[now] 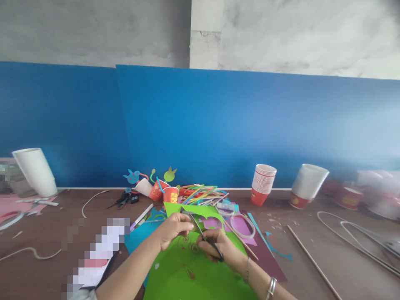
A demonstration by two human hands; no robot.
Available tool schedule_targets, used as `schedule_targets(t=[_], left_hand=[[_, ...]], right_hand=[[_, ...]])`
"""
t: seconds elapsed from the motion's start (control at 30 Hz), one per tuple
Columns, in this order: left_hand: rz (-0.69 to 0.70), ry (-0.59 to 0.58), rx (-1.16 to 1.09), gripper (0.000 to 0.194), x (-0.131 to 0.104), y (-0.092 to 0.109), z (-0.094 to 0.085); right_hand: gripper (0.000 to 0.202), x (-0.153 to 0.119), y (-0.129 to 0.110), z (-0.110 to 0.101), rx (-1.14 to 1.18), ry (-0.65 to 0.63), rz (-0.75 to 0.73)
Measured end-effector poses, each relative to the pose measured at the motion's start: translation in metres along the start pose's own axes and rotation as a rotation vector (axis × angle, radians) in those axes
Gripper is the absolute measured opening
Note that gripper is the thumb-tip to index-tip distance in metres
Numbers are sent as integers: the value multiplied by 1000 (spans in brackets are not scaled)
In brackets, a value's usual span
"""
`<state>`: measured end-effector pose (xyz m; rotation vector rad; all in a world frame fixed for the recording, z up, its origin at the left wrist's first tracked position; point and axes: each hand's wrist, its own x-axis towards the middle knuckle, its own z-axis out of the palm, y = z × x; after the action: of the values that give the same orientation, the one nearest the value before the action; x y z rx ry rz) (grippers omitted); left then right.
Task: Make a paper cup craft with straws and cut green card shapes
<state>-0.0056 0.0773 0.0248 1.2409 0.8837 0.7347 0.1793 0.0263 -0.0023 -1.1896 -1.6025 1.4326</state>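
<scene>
My right hand [215, 246] is closed round the black handles of a pair of scissors [200, 228], whose blades point up and left over green paper. My left hand [176, 227] pinches the edge of a cut green paper piece [198, 210] beside the blade tips. Below both hands lies a large green sheet [200, 277] with small drawn shapes on it. Purple paper [246, 235] and a round clear ring [243, 226] are just right of my right hand.
Colourful straws [203, 193] and a red cup [171, 195] lie behind the hands. Stacked cups [263, 183] stand back right, a white cup stack [36, 171] far left. A wooden stick [312, 260] is at right, black scissors [122, 201] at back left. A blue partition [200, 125] stands behind.
</scene>
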Motion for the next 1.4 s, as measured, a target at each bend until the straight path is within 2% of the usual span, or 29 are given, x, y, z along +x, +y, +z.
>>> schedule_targets(t=[0.2,0.5,0.73,1.07,1.4], left_hand=[[10,45,10,18,1,0,2],[141,122,86,16,1,-5,10],[118,61,122,15,-1,0,6],[49,42,167,18,0,0,-3],[-15,1,191,13,-5,14,-7]], right_hand=[[25,2,0,0,5,11,-12],[25,2,-1,2,26,53,-11],[24,1,-3,5,67,21,-23],[23,-1,-7,5,41,-3,-14],[24,0,-2,2,-4,-38,6]])
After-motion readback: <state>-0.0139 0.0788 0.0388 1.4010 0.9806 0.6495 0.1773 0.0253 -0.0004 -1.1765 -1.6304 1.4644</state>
